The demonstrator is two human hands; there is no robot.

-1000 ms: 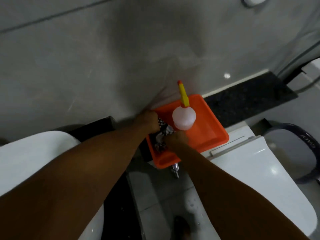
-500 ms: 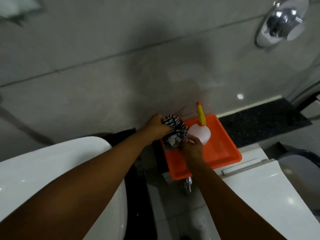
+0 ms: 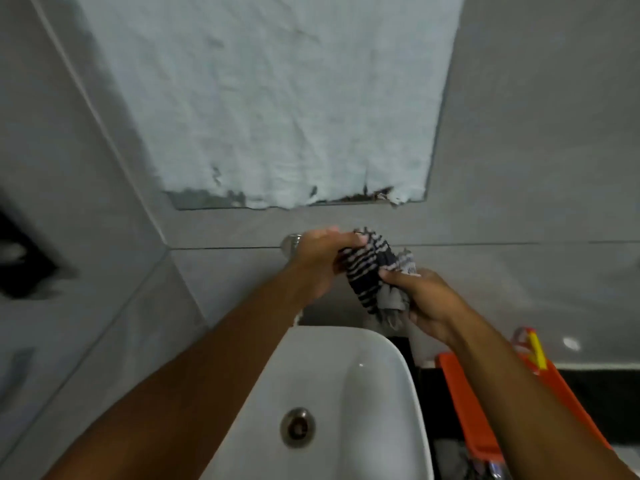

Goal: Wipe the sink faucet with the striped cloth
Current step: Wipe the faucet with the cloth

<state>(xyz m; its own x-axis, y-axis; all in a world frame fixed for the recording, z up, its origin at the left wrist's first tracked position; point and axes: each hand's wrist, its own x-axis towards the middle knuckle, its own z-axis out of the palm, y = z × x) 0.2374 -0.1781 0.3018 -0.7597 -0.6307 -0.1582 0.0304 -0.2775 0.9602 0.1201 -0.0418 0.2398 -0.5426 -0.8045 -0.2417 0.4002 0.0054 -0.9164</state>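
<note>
Grip: both hands hold the striped cloth (image 3: 372, 271), one at each side.
Left hand (image 3: 320, 261): fingers are closed on the top left part of the cloth.
Right hand (image 3: 424, 303): fingers pinch the lower right part, where the cloth is grey.
Cloth: bunched up in the air between the two hands, above the back edge of the sink (image 3: 346, 393) and close to the wall.
Faucet (image 3: 291, 242): only a small shiny bit shows on the wall, just behind the left hand. I cannot tell if the cloth touches it.
Sink: white, with a round metal drain (image 3: 298, 427) in the bottom.
Orange tray (image 3: 464, 410): to the right of the sink, under the right arm.
Yellow nozzle (image 3: 536, 351): pokes up beside the right arm, over the tray.
</note>
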